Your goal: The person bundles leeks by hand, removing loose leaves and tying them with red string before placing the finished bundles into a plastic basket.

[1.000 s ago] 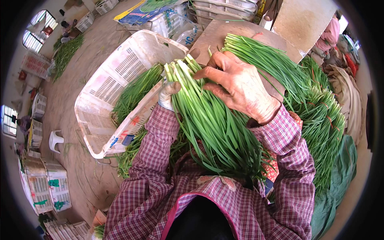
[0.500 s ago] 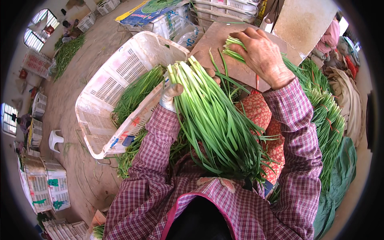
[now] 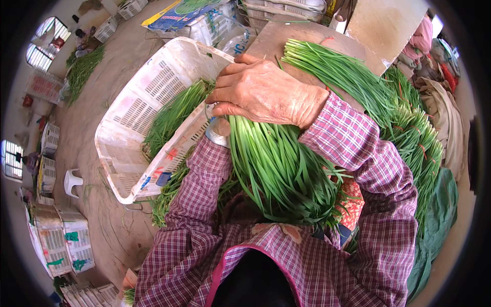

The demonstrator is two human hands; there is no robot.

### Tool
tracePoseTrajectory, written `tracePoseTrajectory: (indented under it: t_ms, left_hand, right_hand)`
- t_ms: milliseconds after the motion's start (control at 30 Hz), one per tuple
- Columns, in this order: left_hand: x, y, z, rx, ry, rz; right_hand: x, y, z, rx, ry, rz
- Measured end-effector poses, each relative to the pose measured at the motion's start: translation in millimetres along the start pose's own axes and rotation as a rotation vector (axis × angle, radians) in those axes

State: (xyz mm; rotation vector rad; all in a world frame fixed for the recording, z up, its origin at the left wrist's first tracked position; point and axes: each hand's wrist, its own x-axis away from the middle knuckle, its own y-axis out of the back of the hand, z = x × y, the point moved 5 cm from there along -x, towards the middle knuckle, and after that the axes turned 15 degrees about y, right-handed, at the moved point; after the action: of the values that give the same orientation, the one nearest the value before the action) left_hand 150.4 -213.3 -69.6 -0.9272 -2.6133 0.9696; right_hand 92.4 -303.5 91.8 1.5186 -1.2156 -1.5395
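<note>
Green stalks (image 3: 279, 166) fill gripping left fingers (image 3: 221, 127) under curled right fingers (image 3: 221, 95) (lettered bag (image 3: 242, 43) beyond).

Brown board (image 3: 314, 30) beneath a long green leafy bundle (image 3: 340, 69).

Beyond the right hand (image 3: 263, 92), a bare strip of table (image 3: 271, 41) leaves passage between the white crate (image 3: 171, 153) and the green bundle (image 3: 332, 66). The crate's wall stands just beside the left hand (image 3: 220, 128); heaped greens (image 3: 417, 148) (a thick bank) obstruct the right side.
</note>
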Motion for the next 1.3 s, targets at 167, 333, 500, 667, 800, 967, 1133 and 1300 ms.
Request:
tracePoseTrajectory:
  t_ms: [167, 333, 500, 667, 800, 967, 1133, 1300]
  left_hand:
    - [15, -59, -26, -0.436, 0.042, 0.214]
    - [11, -118, -57, 0.087, 0.094, 0.181]
    - [15, -121, -174, -0.137, -0.186, 0.205]
    - [54, -114, -287, -0.188, -0.415, 0.189]
    - [81, -95, -353, -0.285, -0.637, -0.045]
    - [117, -79, -376, -0.334, -0.755, -0.26]
    - [77, -68, -353, -0.289, -0.653, -0.233]
    - [67, -98, -359, -0.432, -0.57, -0.176]
  right_hand:
    - [-3, 12, -16, -0.036, -0.024, -0.196]
    - [18, 54, -31, -0.424, -0.248, -0.626]
    - [17, 29, -21, -0.708, -0.247, -0.551]
    - [50, -39, -30, -0.523, -0.497, -0.35]
    - [146, -118, -31, -0.153, -0.664, -0.257]
    - [133, -81, -29, -0.244, -0.731, -0.13]
    - [22, 45, 1, 0.062, -0.279, -0.605]
    - [-61, 34, 19, 0.12, -0.219, -0.636]
